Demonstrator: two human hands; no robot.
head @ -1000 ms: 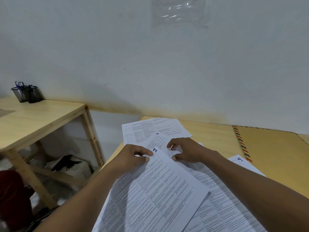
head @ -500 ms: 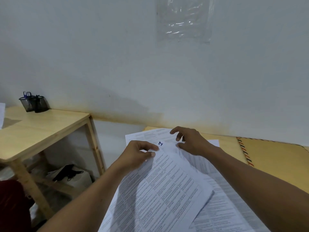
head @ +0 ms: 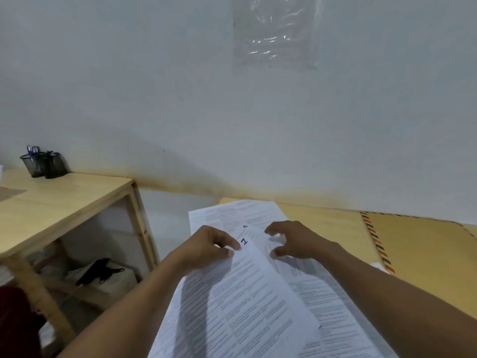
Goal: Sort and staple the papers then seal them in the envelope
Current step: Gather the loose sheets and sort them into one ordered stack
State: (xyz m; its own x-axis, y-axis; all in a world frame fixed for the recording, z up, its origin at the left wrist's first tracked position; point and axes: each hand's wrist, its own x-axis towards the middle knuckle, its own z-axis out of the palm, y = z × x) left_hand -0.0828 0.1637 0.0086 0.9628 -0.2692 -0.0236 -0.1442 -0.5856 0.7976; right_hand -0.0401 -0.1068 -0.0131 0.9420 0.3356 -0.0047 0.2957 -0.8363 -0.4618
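Sorting is the step in hand, as far as I can judge. The pages lie fanned out loose over the light wooden bench (head: 322,218), none of them squared up, and I can't spot a stapler anywhere.

The left hand (head: 209,250) pinches the top corner of the white printed sheet marked with a blue 1 (head: 253,293) between thumb and forefinger, and that corner looks lifted a bit off the pile. The right hand (head: 296,241) has hold of nothing. Its fingers are arched and spread like a claw over the white printed sheet marked with a small 5 (head: 247,215), which lies under the first one and pokes out toward the wall. Can't tell if the fingertips actually touch the paper.

More white printed pages (head: 330,301) sit under the right forearm. The big tan paper envelope with the striped airmail edge (head: 418,259) lies flat on the bench off to the right, just beside the pages, nothing in it that I can see.

Next move, my guess: page 1 wants to go on top of a fresh pile, then the right hand hunts for number 2, which I can't find in view. Thin sheets cling together, so use light fingertip pressure and take one page at a time. Tap the edges square before any stapling.
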